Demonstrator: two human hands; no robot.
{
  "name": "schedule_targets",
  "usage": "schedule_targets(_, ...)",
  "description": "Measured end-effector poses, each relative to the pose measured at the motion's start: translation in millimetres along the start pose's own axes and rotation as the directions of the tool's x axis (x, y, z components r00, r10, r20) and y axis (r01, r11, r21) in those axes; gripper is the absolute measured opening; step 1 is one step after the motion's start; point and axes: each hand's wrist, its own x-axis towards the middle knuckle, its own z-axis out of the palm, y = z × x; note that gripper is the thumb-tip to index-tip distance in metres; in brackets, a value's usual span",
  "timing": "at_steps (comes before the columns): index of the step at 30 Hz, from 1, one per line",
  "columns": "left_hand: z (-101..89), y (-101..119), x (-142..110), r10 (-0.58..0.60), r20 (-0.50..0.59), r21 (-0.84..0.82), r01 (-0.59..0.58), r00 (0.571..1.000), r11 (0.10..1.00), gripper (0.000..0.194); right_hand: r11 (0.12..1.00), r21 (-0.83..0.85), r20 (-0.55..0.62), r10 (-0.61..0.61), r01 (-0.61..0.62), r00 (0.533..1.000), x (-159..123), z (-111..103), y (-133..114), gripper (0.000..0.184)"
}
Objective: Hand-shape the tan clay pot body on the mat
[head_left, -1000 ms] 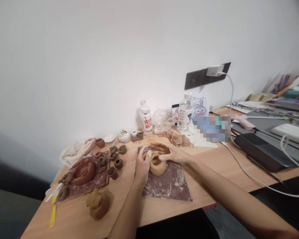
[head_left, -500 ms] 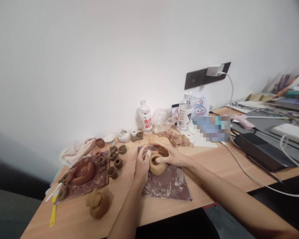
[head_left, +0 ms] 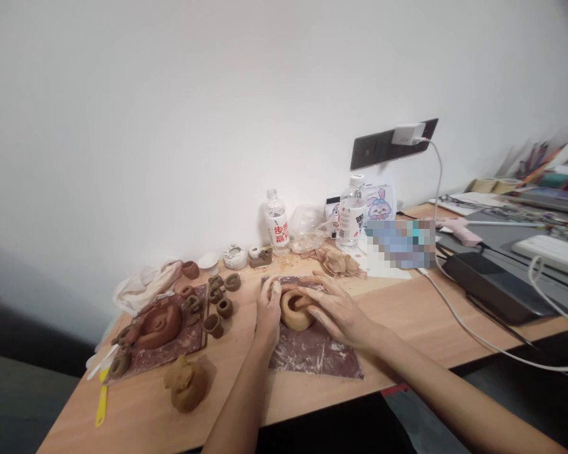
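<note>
A small brown clay pot [head_left: 294,311] sits on a dark, clay-smeared mat [head_left: 312,350] on the wooden table [head_left: 407,315]. My left hand [head_left: 268,309] is curled against the pot's left side. On the pot's right side lies my right hand [head_left: 336,309], its thumb pressed at the rim and its fingers bent around the wall. Both hands grip the pot between them.
A board [head_left: 161,334] with a clay spiral and several small clay cups lies at the left, a clay lump [head_left: 187,384] and a yellow tool [head_left: 101,400] near the front edge. Two water bottles [head_left: 277,224] stand by the wall. Cables, a black box [head_left: 492,287] and a keyboard fill the right.
My right hand has slid from the pot's far side to its right and near side, fingers now wrapping the wall. My left hand stays on the left side.
</note>
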Motion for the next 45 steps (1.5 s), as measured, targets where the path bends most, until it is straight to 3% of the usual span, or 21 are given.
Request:
schedule_targets(15, -5.6, -15.8, 8.6, -0.050, -0.040, -0.092, 0.046, 0.998, 0.995, 0.032, 0.994, -0.024, -0.027, -0.110, 0.110, 0.994, 2.5, 14.6, -15.9, 0.040)
schedule_targets(27, -4.2, -10.7, 6.7, -0.129, -0.023, -0.208, 0.122, 0.991, 0.970, 0.041, 0.993, -0.115, 0.133, 0.007, 0.008, 0.991, 6.9, 23.6, -13.3, 0.053)
schedule_targets(33, 0.0, -2.7, 1.5, -0.143, 0.029, -0.240, 0.146, 0.989, 0.960, 0.051, 0.987, -0.160, 0.122, 0.027, -0.008, 0.992, 3.0, 23.1, -4.3, 0.051)
schedule_targets(45, -1.6, -7.0, 4.2, -0.159, -0.022, -0.242, 0.149, 0.987, 0.959, 0.036, 0.974, -0.198, 0.076, 0.129, -0.111, 0.989, -8.9, 19.0, 2.6, 0.050)
